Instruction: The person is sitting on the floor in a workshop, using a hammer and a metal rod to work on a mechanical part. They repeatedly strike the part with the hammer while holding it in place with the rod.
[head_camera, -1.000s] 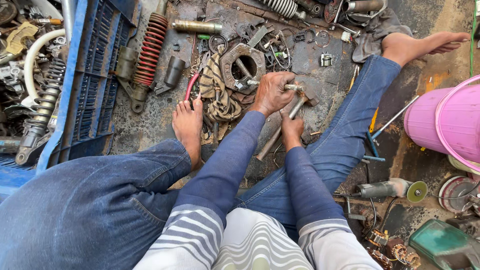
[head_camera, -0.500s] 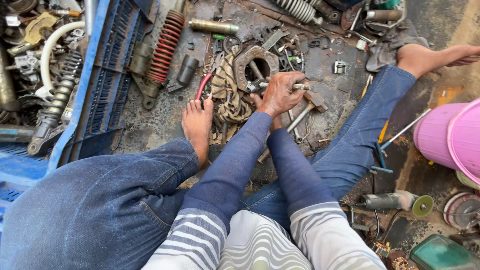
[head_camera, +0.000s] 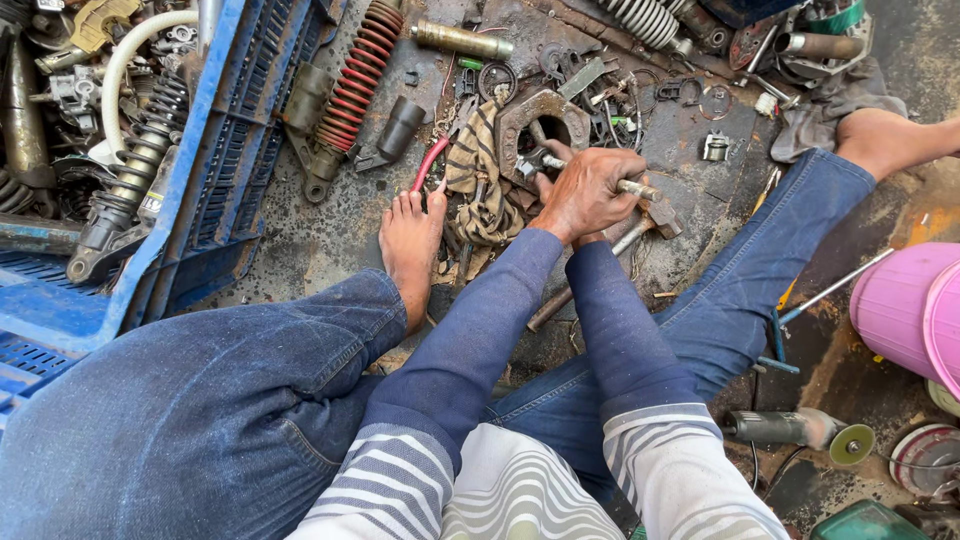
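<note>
To my left the blue plastic crate (head_camera: 215, 150) holds a jumble of parts: a dark shock absorber (head_camera: 130, 185) lying on its length, a white hose (head_camera: 125, 60) curling above it, and more metal bits that I cannot sort out. On my right a pink bucket (head_camera: 905, 310) stands on the floor; its inside is out of sight.

My left hand (head_camera: 590, 190) is clenched over a grey metal rod (head_camera: 640, 188), which lies across the greasy floor in front of me, between my legs. The rod is dull and grimy, one end poking out towards a round rusty housing (head_camera: 540, 125). My right hand (head_camera: 585, 238) is tucked under the left, and I cannot tell how its fingers sit.

A striped rag (head_camera: 480, 180) lies just beside my bare foot (head_camera: 412, 240), with a red-handled tool (head_camera: 430, 165) touching it. A red coil-spring shock (head_camera: 350, 75) rests by the crate. An angle grinder (head_camera: 795, 430) lies near my right knee.
</note>
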